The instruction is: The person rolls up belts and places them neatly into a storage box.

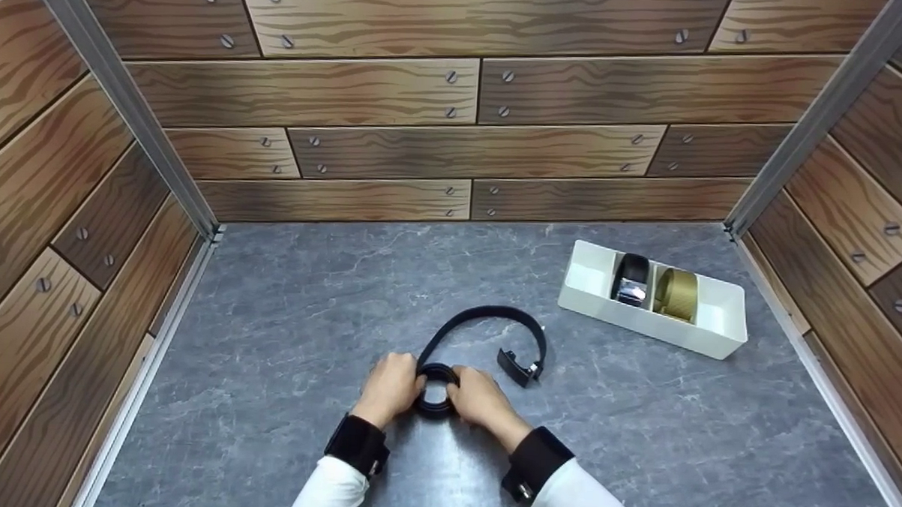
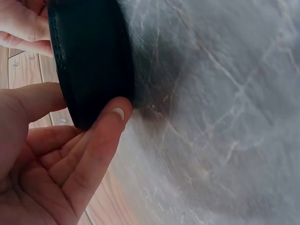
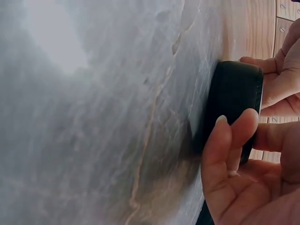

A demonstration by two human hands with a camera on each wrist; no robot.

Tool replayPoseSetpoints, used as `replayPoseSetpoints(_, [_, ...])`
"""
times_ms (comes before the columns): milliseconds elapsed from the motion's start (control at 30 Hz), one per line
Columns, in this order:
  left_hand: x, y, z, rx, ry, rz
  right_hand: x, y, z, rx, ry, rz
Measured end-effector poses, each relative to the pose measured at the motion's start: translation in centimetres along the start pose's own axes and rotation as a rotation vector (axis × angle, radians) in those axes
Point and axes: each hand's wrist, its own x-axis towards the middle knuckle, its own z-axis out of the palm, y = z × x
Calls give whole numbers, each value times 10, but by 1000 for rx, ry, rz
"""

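A black belt [image 1: 486, 310] lies on the grey marbled table, one part wound into a round coil and the rest curving away to a dark buckle [image 1: 518, 368]. My left hand [image 1: 392, 386] holds the coil's left side; my right hand [image 1: 483, 399] holds its right side. In the left wrist view, the left thumb and fingers grip the stitched edge of the coiled belt [image 2: 91, 61]. The right wrist view shows the right hand [image 3: 243, 173] pinching the coil [image 3: 232, 89] from its other side. The inner turns are hidden in both wrist views.
A white divided box [image 1: 651, 320] stands at the right rear of the table. In its compartments sit a coiled black belt with a shiny buckle [image 1: 632, 290] and a coiled olive-gold belt [image 1: 676, 293]. Wood-patterned walls [image 1: 381, 93] enclose the table at the back and sides.
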Motion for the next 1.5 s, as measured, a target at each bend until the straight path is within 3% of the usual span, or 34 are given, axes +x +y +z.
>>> replayPoseSetpoints(267, [1,-3,2,-13,17,31,6,3,-4,-136,26,-92])
replayPoseSetpoints(400, [1,-4,4,-5,30,51,6,6,-5,-123,23,-121])
replayPoseSetpoints(600, [1,-2,1,-2,19,46,0,3,-4,-66,79,-87])
replayPoseSetpoints(767, [1,-2,-1,0,36,75,-1,-1,-2,-142,147,-101])
replayPoseSetpoints(1067, [0,-3,2,-3,16,28,5,-2,1,-258,139,-200])
replayPoseSetpoints(1333, [-2,1,6,3,107,-22,1,1,2,-125,175,-162])
replayPoseSetpoints(1500, [-3,4,8,-14,92,-71,-5,4,1,-84,166,-164])
